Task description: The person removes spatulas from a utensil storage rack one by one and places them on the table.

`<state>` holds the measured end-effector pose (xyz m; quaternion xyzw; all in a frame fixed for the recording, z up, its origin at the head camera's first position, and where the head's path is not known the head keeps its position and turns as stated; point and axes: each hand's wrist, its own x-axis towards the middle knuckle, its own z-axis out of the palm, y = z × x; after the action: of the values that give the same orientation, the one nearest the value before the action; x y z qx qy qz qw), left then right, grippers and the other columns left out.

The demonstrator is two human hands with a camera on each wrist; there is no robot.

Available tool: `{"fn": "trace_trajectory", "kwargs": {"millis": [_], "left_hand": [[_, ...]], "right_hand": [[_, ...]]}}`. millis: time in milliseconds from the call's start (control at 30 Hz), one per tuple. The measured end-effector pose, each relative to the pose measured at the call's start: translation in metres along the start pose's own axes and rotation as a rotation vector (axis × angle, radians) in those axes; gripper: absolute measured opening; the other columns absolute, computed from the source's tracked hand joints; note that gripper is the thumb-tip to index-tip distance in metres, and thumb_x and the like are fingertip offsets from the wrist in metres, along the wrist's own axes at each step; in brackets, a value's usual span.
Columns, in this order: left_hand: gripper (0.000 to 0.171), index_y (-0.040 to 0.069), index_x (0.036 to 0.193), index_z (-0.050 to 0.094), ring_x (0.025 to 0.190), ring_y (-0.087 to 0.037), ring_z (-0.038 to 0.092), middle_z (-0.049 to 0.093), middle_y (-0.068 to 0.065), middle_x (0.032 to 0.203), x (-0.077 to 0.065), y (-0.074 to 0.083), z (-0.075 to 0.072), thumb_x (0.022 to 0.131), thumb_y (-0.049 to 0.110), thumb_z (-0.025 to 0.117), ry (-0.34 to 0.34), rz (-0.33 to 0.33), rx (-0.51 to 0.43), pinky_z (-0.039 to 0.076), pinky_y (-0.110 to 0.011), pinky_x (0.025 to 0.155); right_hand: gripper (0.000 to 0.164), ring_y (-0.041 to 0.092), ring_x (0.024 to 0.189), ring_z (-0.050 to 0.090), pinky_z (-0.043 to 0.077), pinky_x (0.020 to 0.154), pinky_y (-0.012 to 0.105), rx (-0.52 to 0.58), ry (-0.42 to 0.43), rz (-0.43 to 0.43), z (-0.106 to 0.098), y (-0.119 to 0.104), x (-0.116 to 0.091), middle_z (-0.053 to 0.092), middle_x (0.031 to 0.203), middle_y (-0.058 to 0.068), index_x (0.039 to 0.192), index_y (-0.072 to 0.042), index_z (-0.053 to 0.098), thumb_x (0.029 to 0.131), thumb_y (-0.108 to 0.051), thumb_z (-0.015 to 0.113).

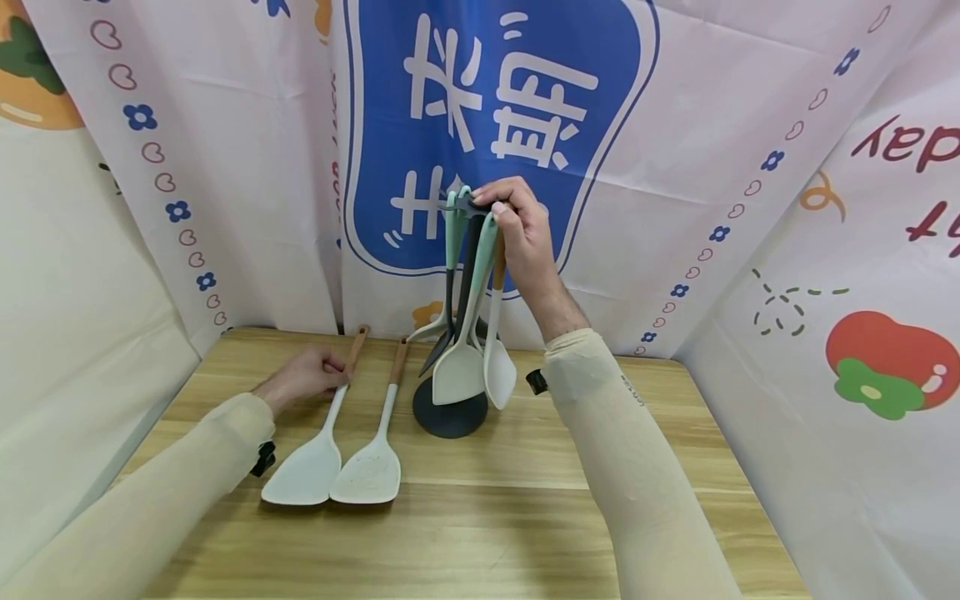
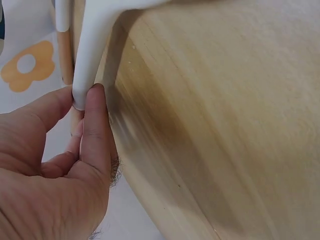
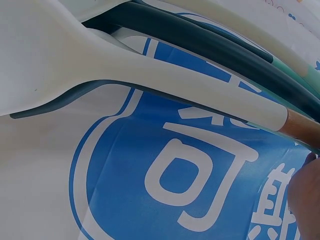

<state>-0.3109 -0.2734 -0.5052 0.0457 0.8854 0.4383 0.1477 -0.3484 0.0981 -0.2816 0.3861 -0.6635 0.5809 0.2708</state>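
Head: left hand pinches left turner at left of table; right hand at top of far utensil stand, exact hold cannot tell
Left wrist: white neck in pinch; firm hold should prevent twisting
Right wrist: white spatula near hand; better keep stand steady

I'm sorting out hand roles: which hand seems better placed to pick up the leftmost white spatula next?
Probably the left hand: it pinches that spatula by its handle. The right hand is farther off, up at the top of the utensil rack, above the hanging utensils.
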Motion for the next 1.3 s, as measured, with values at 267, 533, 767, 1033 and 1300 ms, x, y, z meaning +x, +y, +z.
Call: {"fn": "trace_trajectory", "kwargs": {"millis": [267,533,767,1033,1300], "left_hand": [[0.033,-0.018,0.136,0.069,0.100,-0.023,0.078,0.076,-0.021,0.114,-0.004,0.004,0.001,0.114,0.007,0.071,-0.008,-0.025,-0.009,0.072,-0.031,0.087],[0.038,-0.022,0.137,0.066,0.103,-0.027,0.080,0.076,-0.026,0.116,-0.006,0.004,-0.004,0.112,0.007,0.073,-0.027,-0.013,0.014,0.074,-0.036,0.091],[0.046,-0.014,0.143,0.068,0.114,-0.035,0.076,0.077,-0.028,0.128,-0.010,0.006,-0.010,0.114,0.021,0.073,0.000,0.006,0.151,0.067,-0.048,0.101],[0.048,-0.012,0.149,0.066,0.117,-0.038,0.075,0.075,-0.031,0.136,-0.012,0.024,-0.019,0.121,0.027,0.061,0.069,0.082,0.161,0.065,-0.047,0.098],[0.050,-0.007,0.155,0.062,0.124,-0.044,0.076,0.071,-0.031,0.147,-0.017,0.053,-0.025,0.125,0.032,0.056,0.147,0.159,0.104,0.064,-0.038,0.094]], "right_hand": [[0.050,0.004,0.126,0.064,0.054,0.114,0.029,0.001,-0.001,0.000,0.000,0.000,0.000,0.066,0.131,0.035,0.119,0.015,0.069,0.109,-0.028,0.045],[0.050,0.003,0.126,0.064,0.054,0.115,0.028,0.002,0.001,-0.005,0.000,0.001,0.000,0.066,0.130,0.036,0.118,0.015,0.069,0.110,-0.028,0.045],[0.050,0.003,0.126,0.064,0.054,0.114,0.028,-0.001,0.002,-0.006,0.000,0.000,0.000,0.066,0.130,0.036,0.118,0.015,0.070,0.110,-0.028,0.045],[0.050,0.003,0.126,0.064,0.054,0.114,0.028,0.000,0.003,-0.005,0.000,0.000,0.000,0.066,0.130,0.036,0.118,0.015,0.070,0.109,-0.028,0.045],[0.050,0.004,0.126,0.064,0.054,0.114,0.028,-0.002,0.005,-0.007,0.000,0.000,0.000,0.066,0.130,0.036,0.118,0.015,0.070,0.110,-0.028,0.045]]}}
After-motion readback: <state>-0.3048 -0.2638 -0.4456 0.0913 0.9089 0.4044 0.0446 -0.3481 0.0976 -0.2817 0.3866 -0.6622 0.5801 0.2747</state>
